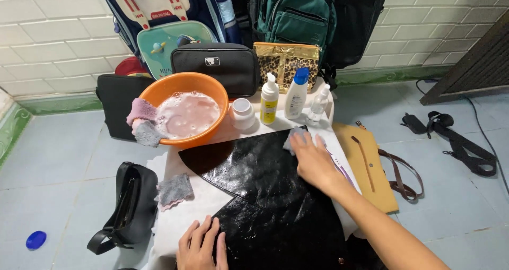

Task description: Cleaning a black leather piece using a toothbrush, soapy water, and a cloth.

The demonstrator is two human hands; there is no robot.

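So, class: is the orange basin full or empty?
Partly full. The orange basin holds pale pink, foamy liquid reaching well below its rim, and a pink cloth hangs over its left edge.

The right hand [314, 161] covers most of a grey cloth [295, 137]. The black bag [275, 206] runs off the bottom edge. Backpacks [297, 15] are cropped at the top.

Three bottles [270, 98] [296, 94] [318, 104], one white jar [243, 113], one orange basin [185, 84], three cloths [175, 190] [141, 111] [147, 134], two backpacks [297, 15] [154, 15], two hands [314, 161] [201, 247].
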